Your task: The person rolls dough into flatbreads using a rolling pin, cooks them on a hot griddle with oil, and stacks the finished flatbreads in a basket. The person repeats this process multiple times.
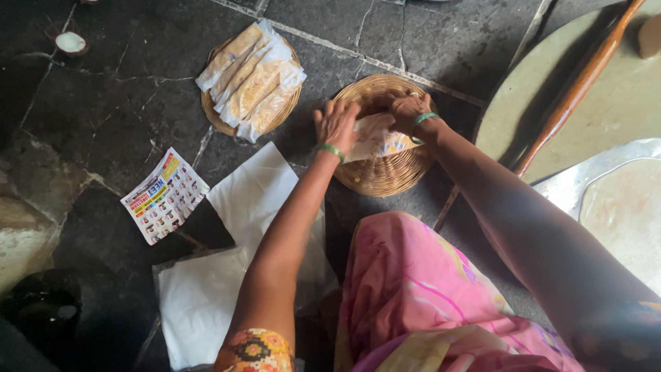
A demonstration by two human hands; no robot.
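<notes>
- Hands, both at work over one basket: left hand [335, 124] and right hand [411, 110], each wrist wearing a green bangle.
- Left hand: fingers curled down onto the near edge of a clear plastic packet of flatbread [375, 138], gripping it.
- Right hand: fingers bent and closed on the far end of the same packet, at about 1 o'clock from the left hand.
- Packet of flatbread: pale, partly folded, lying across the middle of a round woven basket [385, 172], touching both hands.
- Woven basket: on the dark stone floor [110, 103], just ahead of the person's knee, which is covered in pink patterned cloth [413, 289].
- Second woven basket [215, 118]: at 10 o'clock from the first, well apart from the hands, carrying a stack of sealed flatbread packets [251, 81] laid side by side.
- Printed paper leaflet [164, 195]: flat on the floor at 8 o'clock from the second basket.
- White plastic sheets [255, 200]: spread on the floor under the left forearm, overlapping one another.
- Round rolling board [620, 103]: at 3 o'clock from the hands, with a wooden rolling pin [578, 86] lying slantwise across it.
- Rolled flatbread [623, 213]: on a metal tray [571, 182] at 4 o'clock, just beside the board.
- Halved coconut shell [71, 43]: far at 10 o'clock, near the frame edge.
</notes>
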